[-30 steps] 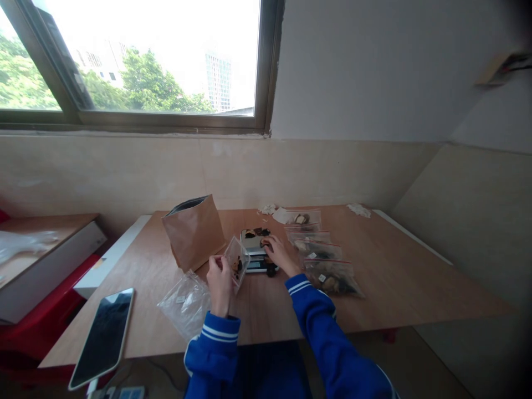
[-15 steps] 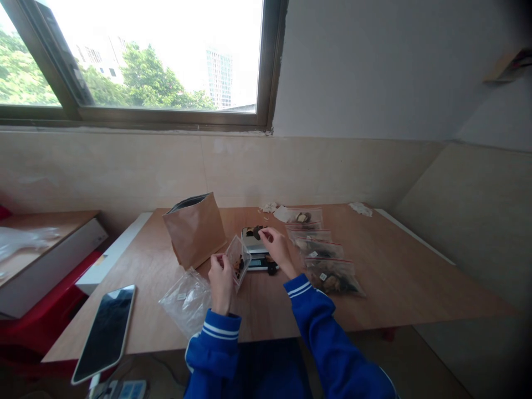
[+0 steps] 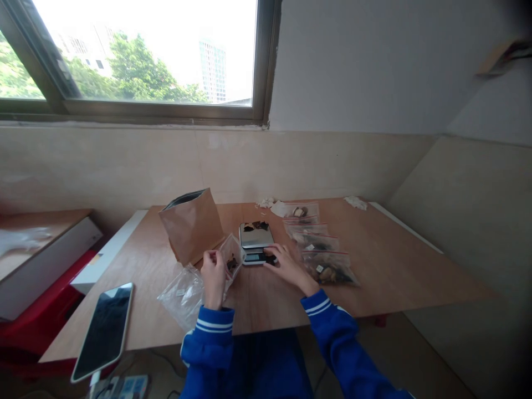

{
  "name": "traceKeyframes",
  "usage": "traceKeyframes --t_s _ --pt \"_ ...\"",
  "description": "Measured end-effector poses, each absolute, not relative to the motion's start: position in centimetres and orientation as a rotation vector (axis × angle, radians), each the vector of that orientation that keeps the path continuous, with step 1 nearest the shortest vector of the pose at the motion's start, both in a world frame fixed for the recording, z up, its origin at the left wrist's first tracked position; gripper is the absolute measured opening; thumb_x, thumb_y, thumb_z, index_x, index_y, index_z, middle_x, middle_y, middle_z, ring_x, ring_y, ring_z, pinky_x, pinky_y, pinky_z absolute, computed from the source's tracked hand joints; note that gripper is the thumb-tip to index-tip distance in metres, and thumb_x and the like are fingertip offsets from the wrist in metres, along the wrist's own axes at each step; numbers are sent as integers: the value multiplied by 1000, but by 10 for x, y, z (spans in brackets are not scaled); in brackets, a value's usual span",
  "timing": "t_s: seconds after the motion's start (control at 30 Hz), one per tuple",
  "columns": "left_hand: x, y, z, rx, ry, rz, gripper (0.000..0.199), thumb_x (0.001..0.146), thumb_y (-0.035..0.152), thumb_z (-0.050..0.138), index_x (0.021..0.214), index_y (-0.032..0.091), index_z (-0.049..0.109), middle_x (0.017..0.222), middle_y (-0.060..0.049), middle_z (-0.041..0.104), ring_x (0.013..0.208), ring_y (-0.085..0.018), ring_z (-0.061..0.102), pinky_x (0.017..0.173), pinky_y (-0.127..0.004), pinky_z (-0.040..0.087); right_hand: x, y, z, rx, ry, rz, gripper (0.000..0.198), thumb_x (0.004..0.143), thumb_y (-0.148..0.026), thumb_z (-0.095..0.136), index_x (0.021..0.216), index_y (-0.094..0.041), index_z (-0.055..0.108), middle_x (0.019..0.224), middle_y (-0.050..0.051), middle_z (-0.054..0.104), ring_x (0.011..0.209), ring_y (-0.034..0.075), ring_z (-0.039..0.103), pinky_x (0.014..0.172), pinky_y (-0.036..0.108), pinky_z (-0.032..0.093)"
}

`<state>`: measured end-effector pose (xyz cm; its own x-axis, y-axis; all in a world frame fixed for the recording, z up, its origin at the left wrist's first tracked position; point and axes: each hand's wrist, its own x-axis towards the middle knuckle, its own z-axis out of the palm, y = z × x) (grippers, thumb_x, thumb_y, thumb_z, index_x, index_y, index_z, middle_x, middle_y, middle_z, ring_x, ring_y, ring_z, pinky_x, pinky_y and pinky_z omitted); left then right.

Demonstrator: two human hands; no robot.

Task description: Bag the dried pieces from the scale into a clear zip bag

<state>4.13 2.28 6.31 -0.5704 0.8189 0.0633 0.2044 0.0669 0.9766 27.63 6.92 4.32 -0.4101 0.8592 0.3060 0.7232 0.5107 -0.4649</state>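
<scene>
My left hand (image 3: 214, 271) is closed on the edge of a small clear plastic bag (image 3: 233, 249), held upright with its mouth open. Dark dried pieces (image 3: 231, 262) lie inside it. My right hand (image 3: 286, 266) reaches to the front right of a kitchen scale (image 3: 254, 238), its thumb and fingers around a dark dried piece (image 3: 271, 259) beside the display. More dark, curled pieces (image 3: 255, 225) rest along the back of the scale's metal plate. The display's digits are too small to read.
A brown paper pouch (image 3: 193, 227) stands open behind my left hand. A crumpled clear bag (image 3: 180, 293) lies in front of it. Several filled zip bags (image 3: 328, 269) line the right. A phone (image 3: 103, 327) sits at the left edge; white scraps (image 3: 266, 203) lie by the wall.
My right hand has moved down from above the scale plate to the piece by the display. The dark piece it held now lies on the plate. My left hand still holds the bag.
</scene>
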Motion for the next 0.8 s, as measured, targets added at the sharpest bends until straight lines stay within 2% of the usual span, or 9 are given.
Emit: traceKeyframes --t_s 0.1,0.27,0.4,0.53,0.63,0.8 --pt "43 23 62 1035 1828 1499 29 84 46 48 88 19 56 73 -6 65 58 -21 63 55 -33 49 280 60 24 -1308 -2313 292 40 86 -24 63 126 -25 57 129 10 56 121 28 49 103 47 40" --pt "44 22 64 1028 1815 1501 28 84 46 49 86 19 55 70 -5 65 59 -21 63 56 -33 49 283 59 16 -1292 -2293 290 31 85 -20 62 116 -25 62 117 9 60 112 27 53 97 44 43" --pt "43 21 65 1010 1814 1518 26 85 45 49 86 19 55 67 -3 63 54 -20 61 55 -32 48 281 50 20 -1263 -2276 407 27 83 -23 66 110 -26 65 111 8 61 108 26 55 95 42 43" --pt "44 21 66 1016 1828 1528 25 84 44 49 85 19 55 68 -4 64 58 -21 62 57 -33 48 270 39 16 -1190 -2215 584 20 80 -21 67 100 -22 64 105 6 63 105 25 56 93 39 44" --pt "46 20 67 1027 1835 1513 26 84 44 49 84 19 55 70 -5 65 62 -22 63 59 -33 48 261 35 11 -1129 -2155 725 18 82 -21 64 99 -22 60 104 5 64 101 23 58 90 37 47" --pt "50 20 67 1038 1840 1512 25 84 43 49 83 20 56 73 -6 66 68 -23 65 63 -34 50 252 31 9 -1135 -2164 730 16 81 -19 62 96 -21 56 100 5 63 95 22 59 86 35 48"
